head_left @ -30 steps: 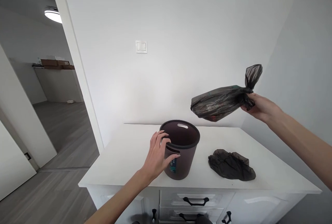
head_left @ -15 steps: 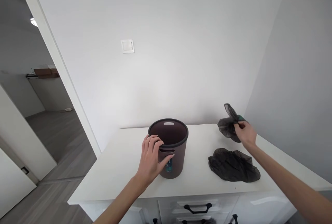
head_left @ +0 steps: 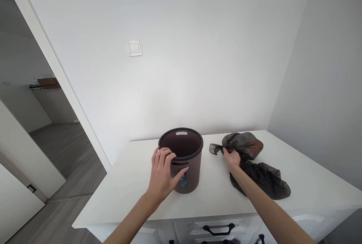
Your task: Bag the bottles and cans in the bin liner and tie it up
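While one black drawer handle (head_left: 219,230) is seen whole at the near edge, others are cut off below. On the white cabinet top (head_left: 135,195), one flat bag (head_left: 274,183) is partly hidden by the right arm (head_left: 263,202). Beside it, to the left, one brown bin (head_left: 194,176) is stood upright. Its rim is held by the left hand (head_left: 161,168), with the fingers hooked over the edge and the thumb spread along the outside. The bin looks light and fairly stiff, best held by the rim or one of its two slots.

Farther back, one full bag (head_left: 251,142) is laid behind the flat bag; whether they are touching cannot be told. Its neck is pinched by the right hand (head_left: 231,157), with the fingers closed and the tips partly lost in the folds. Something red is dimly seen inside. Both bags seem soft, slippery and easily torn, so the bunched neck is likely the safest spot to be held.

In all, two bags, two hands and one bin are counted. Beyond, one light switch (head_left: 134,48) is set on the wall (head_left: 198,48).
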Action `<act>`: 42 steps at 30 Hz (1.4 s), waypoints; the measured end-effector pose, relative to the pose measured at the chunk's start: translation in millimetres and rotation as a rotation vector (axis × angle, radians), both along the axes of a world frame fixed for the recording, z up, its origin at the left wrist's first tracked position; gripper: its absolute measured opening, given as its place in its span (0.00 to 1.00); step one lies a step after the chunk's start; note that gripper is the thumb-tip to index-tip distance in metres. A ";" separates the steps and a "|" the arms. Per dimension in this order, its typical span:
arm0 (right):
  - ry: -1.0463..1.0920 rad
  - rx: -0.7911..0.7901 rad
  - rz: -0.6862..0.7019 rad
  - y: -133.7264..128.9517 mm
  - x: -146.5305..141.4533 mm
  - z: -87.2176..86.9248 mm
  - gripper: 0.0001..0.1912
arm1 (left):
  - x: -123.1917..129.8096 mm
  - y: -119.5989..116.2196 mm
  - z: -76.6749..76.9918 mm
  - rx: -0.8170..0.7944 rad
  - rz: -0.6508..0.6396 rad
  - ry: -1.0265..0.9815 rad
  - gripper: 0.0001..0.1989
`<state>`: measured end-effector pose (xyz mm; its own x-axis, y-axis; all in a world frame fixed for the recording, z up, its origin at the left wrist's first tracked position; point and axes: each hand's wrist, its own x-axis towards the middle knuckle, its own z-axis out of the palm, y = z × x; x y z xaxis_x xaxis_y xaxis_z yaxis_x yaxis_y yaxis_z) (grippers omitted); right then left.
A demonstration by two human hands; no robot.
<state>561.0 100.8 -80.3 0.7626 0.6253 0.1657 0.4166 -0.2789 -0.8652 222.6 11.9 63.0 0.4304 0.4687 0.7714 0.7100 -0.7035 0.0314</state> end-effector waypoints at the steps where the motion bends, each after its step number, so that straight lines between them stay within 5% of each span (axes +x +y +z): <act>1: 0.003 -0.002 0.046 0.0 -6.1 -0.6 0.20 | -0.3 -0.1 0.0 -0.004 -0.002 -0.001 0.19; 5: -0.029 0.000 0.256 -25.4 -22.4 -4.0 0.20 | -1.6 -0.6 -0.8 -0.020 -0.022 -0.012 0.19; 9: -0.282 0.019 0.442 -84.0 -17.2 -19.9 0.27 | -2.5 0.1 -3.4 -0.017 -0.042 -0.022 0.19; 13: -0.682 -0.147 0.368 -139.7 -0.3 -44.5 0.28 | -3.3 -1.3 -2.5 -0.027 -0.059 -0.043 0.20; 19: -0.724 -0.187 0.378 -186.8 0.0 -57.1 0.22 | -14.6 -30.8 -1.2 -0.122 -0.092 -0.029 0.33; 22: -0.586 -0.095 0.443 -205.3 -16.5 -44.0 0.21 | -24.8 -60.9 -15.4 -0.116 -0.072 -0.130 0.32; 25: -0.223 -0.047 0.545 -225.7 -41.7 -17.2 0.24 | -32.8 -95.7 -36.5 -0.203 -0.056 -0.195 0.22; 29: 0.387 0.110 0.789 -261.6 -80.7 33.0 0.27 | -35.2 -141.0 -54.7 -0.589 -0.105 -0.249 0.15; 34: 0.823 0.190 0.910 -307.3 -121.3 83.2 0.25 | -29.6 -186.4 -50.6 -0.981 -0.232 -0.346 0.24; 38: 0.921 0.236 0.844 -321.9 -138.5 92.4 0.26 | -25.2 -207.9 -46.0 -1.114 -0.356 -0.320 0.21; 42: 0.891 0.290 0.708 -319.0 -141.0 79.7 0.28 | -26.7 -213.6 -47.6 -1.040 -0.240 -0.413 0.23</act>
